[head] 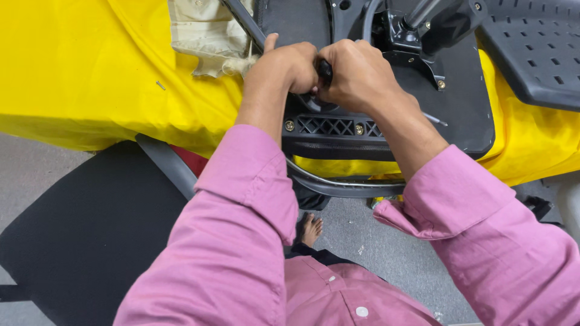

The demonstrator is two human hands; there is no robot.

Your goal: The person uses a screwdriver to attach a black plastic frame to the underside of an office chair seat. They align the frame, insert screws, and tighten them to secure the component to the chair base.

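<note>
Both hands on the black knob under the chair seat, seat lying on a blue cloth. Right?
Not quite: the cloth is yellow, not blue, as the head view shows. The rest holds: the left hand and right hand are both closed around the black knob on the underside of the chair seat, which lies on that cloth.

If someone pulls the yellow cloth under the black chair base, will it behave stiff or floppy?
The yellow cloth is probably floppy: it shows soft folds and drapes over the edge. It likely resists pulling, since the black chair base rests on it.
</note>
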